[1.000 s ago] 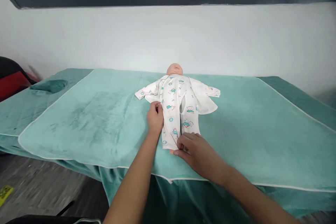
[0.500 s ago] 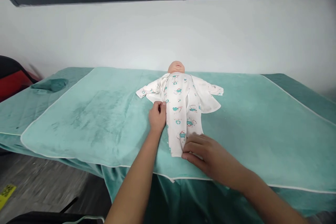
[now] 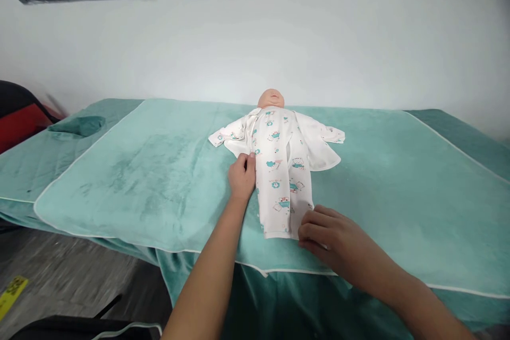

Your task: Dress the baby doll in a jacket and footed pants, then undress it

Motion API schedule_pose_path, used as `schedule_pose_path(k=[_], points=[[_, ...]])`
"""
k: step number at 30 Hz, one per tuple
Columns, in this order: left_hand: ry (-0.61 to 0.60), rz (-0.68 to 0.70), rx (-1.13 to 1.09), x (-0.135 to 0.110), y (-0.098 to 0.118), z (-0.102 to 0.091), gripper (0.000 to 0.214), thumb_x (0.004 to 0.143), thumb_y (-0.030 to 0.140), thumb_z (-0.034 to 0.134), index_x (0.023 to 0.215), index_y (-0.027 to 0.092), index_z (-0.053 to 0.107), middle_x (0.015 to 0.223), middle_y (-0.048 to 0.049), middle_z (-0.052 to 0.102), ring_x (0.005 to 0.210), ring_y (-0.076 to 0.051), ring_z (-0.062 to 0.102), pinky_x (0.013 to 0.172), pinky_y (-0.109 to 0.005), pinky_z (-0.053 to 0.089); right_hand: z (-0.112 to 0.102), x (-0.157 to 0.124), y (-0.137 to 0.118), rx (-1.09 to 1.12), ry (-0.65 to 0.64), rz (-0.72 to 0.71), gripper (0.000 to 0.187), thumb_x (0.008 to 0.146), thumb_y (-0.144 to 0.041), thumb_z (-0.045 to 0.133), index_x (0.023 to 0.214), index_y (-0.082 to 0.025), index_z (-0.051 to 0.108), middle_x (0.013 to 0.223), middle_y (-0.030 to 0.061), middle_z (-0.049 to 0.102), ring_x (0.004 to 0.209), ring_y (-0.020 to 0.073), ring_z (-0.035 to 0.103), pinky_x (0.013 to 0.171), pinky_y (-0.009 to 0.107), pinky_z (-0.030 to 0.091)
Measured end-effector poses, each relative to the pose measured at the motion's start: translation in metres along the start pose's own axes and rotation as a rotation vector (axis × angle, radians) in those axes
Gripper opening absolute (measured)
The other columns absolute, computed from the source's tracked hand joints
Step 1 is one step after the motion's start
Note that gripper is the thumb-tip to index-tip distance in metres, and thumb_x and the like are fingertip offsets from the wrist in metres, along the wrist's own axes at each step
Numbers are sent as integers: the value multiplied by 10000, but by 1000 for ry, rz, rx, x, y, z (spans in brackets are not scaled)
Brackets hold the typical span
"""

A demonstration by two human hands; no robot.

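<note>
A baby doll lies on its back, its head at the far side. White baby clothes with teal and pink prints lie over its body, sleeves spread to both sides. The long front panels run down toward me and cover the doll's legs, if any. My left hand is closed with thumb and fingers pinched at the left edge of the clothes, about mid-length. At the lower right hem, my right hand has its fingers curled together on the corner of the cloth. Its fingertips are partly hidden.
A light teal blanket with white piping covers the table, over a darker teal cover hanging at the front. A white wall stands behind. A red and black chair is at the left, and a yellow label lies on the floor.
My right hand has moved right along the hem, from the middle to the lower right corner, and the right panel now shows more. My left hand stays at the left edge.
</note>
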State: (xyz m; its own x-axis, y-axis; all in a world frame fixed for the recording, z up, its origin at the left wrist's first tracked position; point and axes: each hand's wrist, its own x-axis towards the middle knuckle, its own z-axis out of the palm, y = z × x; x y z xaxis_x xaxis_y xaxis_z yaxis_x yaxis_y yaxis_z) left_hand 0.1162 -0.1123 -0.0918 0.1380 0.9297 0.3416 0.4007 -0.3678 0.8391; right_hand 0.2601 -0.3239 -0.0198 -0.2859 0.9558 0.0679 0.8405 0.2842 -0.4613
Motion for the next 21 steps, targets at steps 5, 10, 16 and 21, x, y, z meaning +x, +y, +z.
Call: schedule_pose_path(k=[5, 10, 16, 21], points=[[66, -1, 21, 2, -3, 4, 280, 972, 409, 427, 805, 211, 533, 744, 3, 602, 709, -160, 550, 666, -273, 380, -32, 43, 20, 287, 147, 131, 200, 967, -387, 532, 868, -253, 643, 887, 17, 669, 760, 168, 597, 651, 308, 483], [103, 44, 84, 6, -7, 8, 144, 938, 254, 486, 962, 199, 617, 977, -55, 655, 902, -189, 608, 778, -301, 441, -54, 148, 82, 150, 554, 161, 210, 912, -368, 563, 1046, -234, 652, 1106, 66, 687, 1003, 242, 627, 874, 416, 501], [85, 81, 170, 7, -11, 8, 152, 933, 213, 493, 952, 200, 644, 1013, -63, 658, 940, -199, 612, 809, -320, 457, -73, 257, 129, -158, 470, 193, 237, 860, -333, 583, 973, -191, 735, 1128, 97, 711, 1072, 298, 610, 916, 431, 472], [65, 45, 205, 6, -12, 8, 146, 944, 240, 494, 939, 211, 637, 959, -49, 668, 901, -197, 613, 788, -321, 455, -92, 298, 129, -247, 141, 288, 182, 774, -379, 705, 863, -224, 735, 994, 49, 733, 918, 247, 642, 765, 341, 474]])
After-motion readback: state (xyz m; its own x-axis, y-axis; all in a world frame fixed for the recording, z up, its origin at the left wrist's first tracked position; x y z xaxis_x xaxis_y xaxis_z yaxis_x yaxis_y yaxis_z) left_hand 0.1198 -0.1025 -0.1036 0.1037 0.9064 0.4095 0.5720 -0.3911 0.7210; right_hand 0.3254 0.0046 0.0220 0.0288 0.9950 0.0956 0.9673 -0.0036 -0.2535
